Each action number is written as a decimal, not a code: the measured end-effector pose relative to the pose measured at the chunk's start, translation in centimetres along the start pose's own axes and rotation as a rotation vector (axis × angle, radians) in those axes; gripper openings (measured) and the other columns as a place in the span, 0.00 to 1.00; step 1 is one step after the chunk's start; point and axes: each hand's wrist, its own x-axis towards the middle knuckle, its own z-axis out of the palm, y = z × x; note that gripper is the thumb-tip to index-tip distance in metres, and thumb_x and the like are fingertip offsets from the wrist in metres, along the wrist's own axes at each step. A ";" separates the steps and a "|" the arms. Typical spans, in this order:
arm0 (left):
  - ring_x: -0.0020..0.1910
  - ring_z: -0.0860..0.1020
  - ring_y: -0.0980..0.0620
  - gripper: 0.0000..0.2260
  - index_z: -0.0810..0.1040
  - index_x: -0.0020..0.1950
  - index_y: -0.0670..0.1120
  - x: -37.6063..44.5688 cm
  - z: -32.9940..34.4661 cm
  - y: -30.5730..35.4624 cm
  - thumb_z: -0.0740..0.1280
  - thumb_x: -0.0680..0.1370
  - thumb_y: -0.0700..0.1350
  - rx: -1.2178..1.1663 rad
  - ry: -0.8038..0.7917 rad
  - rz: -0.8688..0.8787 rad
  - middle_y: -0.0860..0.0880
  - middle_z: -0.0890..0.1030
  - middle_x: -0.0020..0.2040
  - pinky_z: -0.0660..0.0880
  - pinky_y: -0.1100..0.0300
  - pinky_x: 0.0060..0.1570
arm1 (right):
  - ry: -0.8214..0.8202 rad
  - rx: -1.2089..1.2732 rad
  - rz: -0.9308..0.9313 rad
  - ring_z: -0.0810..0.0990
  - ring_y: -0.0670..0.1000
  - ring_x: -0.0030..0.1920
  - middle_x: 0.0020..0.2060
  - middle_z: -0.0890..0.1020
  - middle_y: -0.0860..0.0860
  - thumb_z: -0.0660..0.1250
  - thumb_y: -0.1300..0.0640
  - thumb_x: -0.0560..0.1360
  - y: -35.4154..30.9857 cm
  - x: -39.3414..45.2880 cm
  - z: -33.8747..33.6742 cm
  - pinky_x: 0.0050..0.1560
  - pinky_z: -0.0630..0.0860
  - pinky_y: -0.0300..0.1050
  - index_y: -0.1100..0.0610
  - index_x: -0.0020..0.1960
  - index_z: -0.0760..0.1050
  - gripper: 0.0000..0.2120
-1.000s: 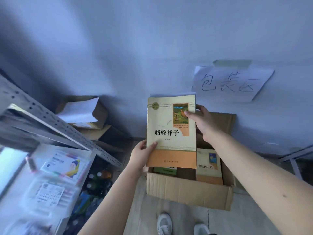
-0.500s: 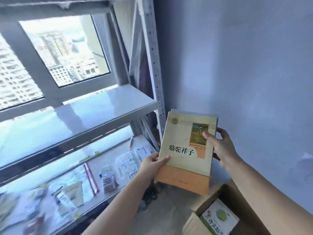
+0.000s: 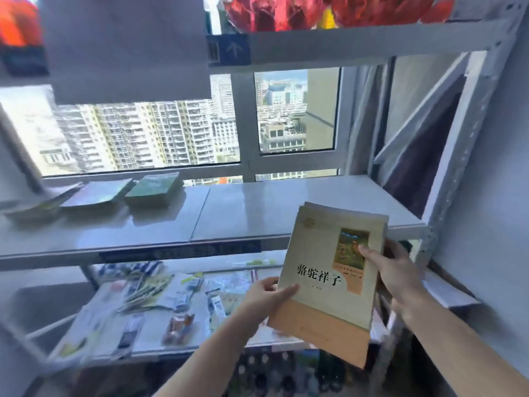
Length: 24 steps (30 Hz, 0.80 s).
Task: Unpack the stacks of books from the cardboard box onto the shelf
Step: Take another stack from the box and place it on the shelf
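I hold a stack of cream-and-orange books with black Chinese title characters, tilted, in front of the grey metal shelf. My left hand grips the stack's left edge, thumb on the cover. My right hand grips the right edge, thumb on the cover picture. The stack hangs just below and in front of the middle shelf board's right part. The cardboard box is out of view.
Green book stacks and flat booklets lie on the middle board's left. The lower shelf is strewn with stationery packets. A perforated upright post stands at right, a window behind, red items on the top shelf.
My view swung from the box on the floor up to the shelf. Both hands carried the book stack from over the box to the front of the middle board.
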 end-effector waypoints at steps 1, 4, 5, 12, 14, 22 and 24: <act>0.46 0.84 0.53 0.16 0.82 0.56 0.48 0.0 -2.2 0.3 0.75 0.71 0.53 -0.010 0.017 0.007 0.48 0.85 0.51 0.78 0.68 0.38 | -0.021 0.006 -0.013 0.83 0.54 0.47 0.52 0.83 0.54 0.74 0.56 0.73 -0.5 0.3 2.4 0.42 0.77 0.50 0.51 0.65 0.72 0.23; 0.50 0.84 0.51 0.17 0.83 0.56 0.49 0.5 -9.1 0.8 0.75 0.70 0.55 -0.018 0.033 0.049 0.50 0.86 0.50 0.80 0.61 0.48 | -0.081 -0.010 -0.035 0.82 0.54 0.42 0.46 0.83 0.55 0.73 0.57 0.73 -1.8 1.1 9.3 0.36 0.74 0.47 0.50 0.63 0.70 0.21; 0.50 0.84 0.51 0.18 0.83 0.56 0.49 0.7 -11.1 1.0 0.75 0.70 0.55 -0.017 0.037 0.063 0.49 0.86 0.50 0.80 0.59 0.51 | -0.113 -0.006 -0.041 0.82 0.55 0.42 0.44 0.83 0.56 0.73 0.57 0.74 -2.3 1.2 11.3 0.35 0.74 0.48 0.50 0.62 0.69 0.21; 0.48 0.85 0.50 0.18 0.84 0.53 0.49 4.9 -25.4 3.2 0.76 0.67 0.56 0.002 0.159 0.088 0.49 0.86 0.48 0.81 0.52 0.54 | -0.256 0.010 -0.023 0.82 0.58 0.41 0.44 0.83 0.58 0.72 0.56 0.75 -3.8 5.7 26.4 0.36 0.77 0.50 0.50 0.64 0.68 0.21; 0.48 0.85 0.50 0.18 0.84 0.54 0.49 6.7 -28.2 3.8 0.76 0.68 0.55 0.007 0.207 0.071 0.48 0.86 0.49 0.82 0.51 0.51 | -0.268 0.013 -0.030 0.82 0.58 0.41 0.44 0.83 0.57 0.72 0.56 0.75 -4.3 7.2 29.8 0.36 0.77 0.50 0.51 0.65 0.68 0.21; 0.48 0.84 0.52 0.19 0.80 0.60 0.46 14.3 -33.9 6.2 0.74 0.72 0.52 -0.054 0.266 0.135 0.48 0.85 0.51 0.80 0.64 0.42 | -0.327 -0.013 -0.082 0.82 0.56 0.39 0.43 0.83 0.56 0.73 0.56 0.74 -6.5 15.1 38.4 0.37 0.77 0.49 0.51 0.62 0.69 0.20; 0.46 0.84 0.52 0.17 0.80 0.59 0.46 16.0 -34.3 6.5 0.74 0.73 0.51 -0.088 0.297 0.150 0.46 0.85 0.51 0.79 0.65 0.39 | -0.337 -0.013 -0.097 0.82 0.54 0.39 0.43 0.82 0.55 0.73 0.57 0.74 -6.6 17.1 39.7 0.36 0.76 0.48 0.50 0.61 0.69 0.20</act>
